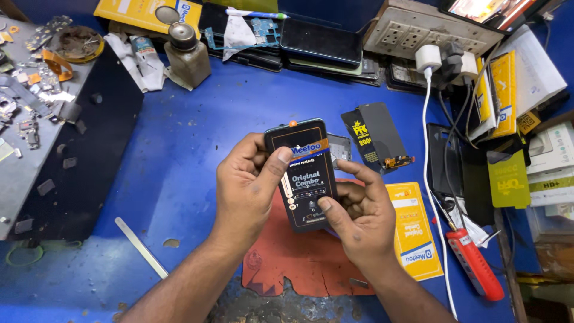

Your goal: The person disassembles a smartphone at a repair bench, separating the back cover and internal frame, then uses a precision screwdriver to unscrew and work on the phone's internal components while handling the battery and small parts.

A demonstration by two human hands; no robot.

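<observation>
Both hands hold a black phone screen unit [302, 173] upright above the middle of the blue worktop [179, 161]. The left hand [245, 188] is closed round its left edge, thumb pressed across the upper face. The right hand [359, 218] grips the lower right edge, thumb on the face near the bottom. Beneath lies a red mat [311, 260]. Right of it rest a yellow packet [412, 233] and a red-handled tool [475, 263]; a glass bottle [186, 54] stands far left.
</observation>
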